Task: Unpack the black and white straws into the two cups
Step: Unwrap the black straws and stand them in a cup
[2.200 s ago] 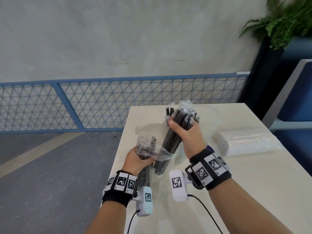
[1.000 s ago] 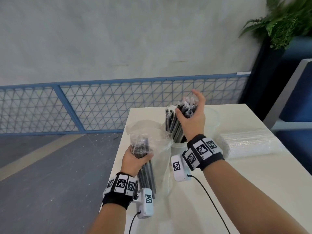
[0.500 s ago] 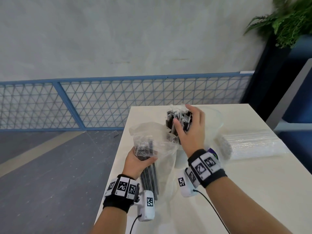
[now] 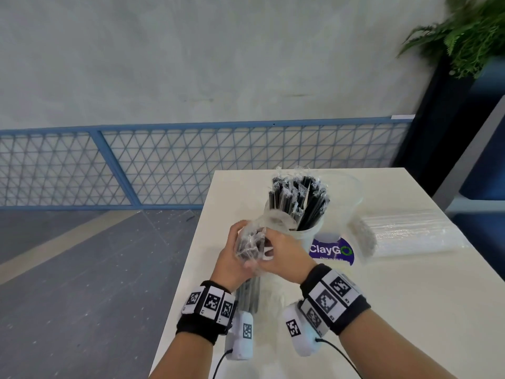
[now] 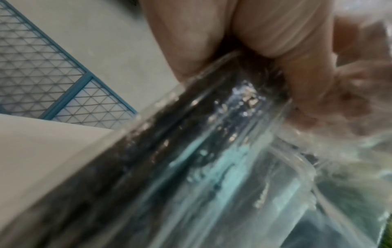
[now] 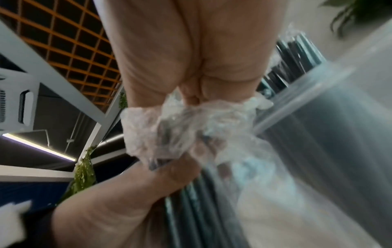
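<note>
while my left hand (image 4: 232, 262) grips the clear plastic bag of remaining black straws (image 4: 250, 243), my right hand (image 4: 281, 259) pinches its crumpled mouth. next i'd draw these out into the white cup already holding black straws (image 4: 307, 237); the wrapped white straws (image 4: 410, 232) lie unopened on the worktop (image 4: 410, 310).

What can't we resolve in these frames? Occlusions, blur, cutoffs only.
- Second cup: head view, clear and faint behind the black straws; contents unreadable.
- Straw count in the bag: crumpled plastic plus left hand and right hand cover it.
- Left wrist view: motion blur smears the straws.
- White straw pack: sealed or opened, unclear.
</note>
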### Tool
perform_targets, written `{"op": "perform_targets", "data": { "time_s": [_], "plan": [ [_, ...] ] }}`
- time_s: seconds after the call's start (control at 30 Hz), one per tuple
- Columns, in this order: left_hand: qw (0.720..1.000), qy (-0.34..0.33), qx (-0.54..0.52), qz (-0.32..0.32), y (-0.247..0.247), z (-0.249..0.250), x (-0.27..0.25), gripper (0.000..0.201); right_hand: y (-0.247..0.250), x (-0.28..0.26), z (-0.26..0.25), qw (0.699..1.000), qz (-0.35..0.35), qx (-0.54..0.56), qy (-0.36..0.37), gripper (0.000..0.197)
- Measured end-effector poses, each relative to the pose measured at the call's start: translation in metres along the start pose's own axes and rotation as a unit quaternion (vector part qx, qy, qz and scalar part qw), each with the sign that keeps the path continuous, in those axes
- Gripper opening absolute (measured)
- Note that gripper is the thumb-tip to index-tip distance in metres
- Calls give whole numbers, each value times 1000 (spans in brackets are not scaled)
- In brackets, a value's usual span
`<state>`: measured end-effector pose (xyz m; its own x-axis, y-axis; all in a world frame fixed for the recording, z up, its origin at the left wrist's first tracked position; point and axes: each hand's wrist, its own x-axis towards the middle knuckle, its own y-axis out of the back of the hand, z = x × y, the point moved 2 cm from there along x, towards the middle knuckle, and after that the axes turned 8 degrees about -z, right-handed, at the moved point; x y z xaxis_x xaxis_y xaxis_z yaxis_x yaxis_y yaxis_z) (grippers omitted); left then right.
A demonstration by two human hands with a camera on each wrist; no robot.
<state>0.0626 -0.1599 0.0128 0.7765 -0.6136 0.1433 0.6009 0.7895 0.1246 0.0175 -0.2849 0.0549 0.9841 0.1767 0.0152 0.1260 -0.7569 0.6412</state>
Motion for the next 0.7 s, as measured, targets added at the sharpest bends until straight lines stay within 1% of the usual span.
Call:
{"op": "perform_targets", "data": {
  "time_s": [0.07, 0.1, 0.13, 0.23, 0.37, 0.43, 0.47, 0.53, 0.57, 0.63, 0.7],
  "plan": [
    [999, -1, 17, -47, -3, 2, 2, 124, -11, -2, 1, 999, 35, 29, -17, 52],
    [997, 6, 30, -72, -5, 2, 4, 136, -16, -3, 1, 996, 60, 51, -35, 51],
    [995, 15, 38, -90, -7, 3, 4, 144, -21, -3, 2, 992, 87, 77, -59, 47],
    [994, 33, 44, -99, -14, 4, 3, 151, -29, -2, 8, 966, 144, 182, -112, 41],
    [995, 40, 41, -88, -17, 0, 4, 153, -29, -1, 9, 948, 158, 252, -115, 45],
    [993, 54, 40, -99, -17, 0, 4, 144, -25, -1, 7, 932, 174, 298, -115, 39],
    [992, 64, 43, -100, -16, 0, 2, 134, -22, -1, 7, 921, 191, 323, -107, 40],
    [990, 78, 71, -91, -15, 0, -3, 104, -9, -1, 5, 903, 226, 355, -84, 46],
    [990, 86, 82, -82, -14, 0, -5, 91, -1, -1, 2, 897, 235, 367, -70, 39],
    [987, 111, 92, -65, -12, -1, -7, 71, 14, -2, -6, 888, 236, 391, -44, 16],
    [986, 131, 78, -67, -10, -2, -7, 57, 26, -2, -11, 878, 249, 409, -8, 10]
  ]
}}
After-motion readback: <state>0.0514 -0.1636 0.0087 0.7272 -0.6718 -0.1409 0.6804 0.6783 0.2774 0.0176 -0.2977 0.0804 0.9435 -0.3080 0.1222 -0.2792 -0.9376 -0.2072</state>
